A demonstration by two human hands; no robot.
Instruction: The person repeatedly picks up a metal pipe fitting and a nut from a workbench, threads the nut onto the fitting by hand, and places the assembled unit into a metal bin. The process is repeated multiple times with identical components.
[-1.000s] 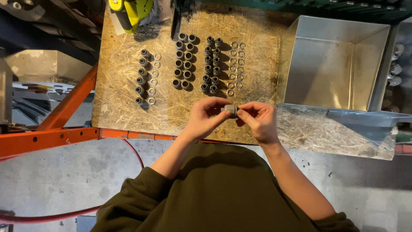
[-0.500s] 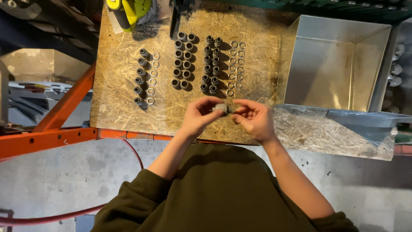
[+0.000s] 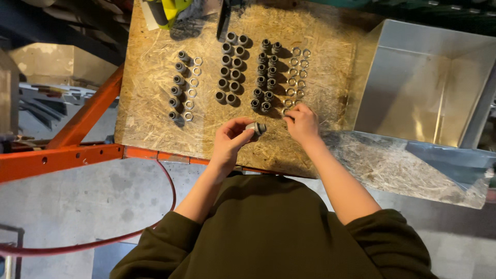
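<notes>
At the chipboard bench, our left hand pinches one dark threaded fitting at the fingertips, near the board's front edge; our right hand curls loosely over the lowest silver ring. About thirty fittings and twenty rings lie in rows behind, apparently unjoined

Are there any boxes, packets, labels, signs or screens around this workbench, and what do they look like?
No labels, signs or screens show.
Metal bin: right of the board, open, rectangular, bare grey.
Box-like container: left of the bench, lower down, tan, partly hidden.
Yellow-green object: top edge of the board, cut off; kind unclear.
</notes>
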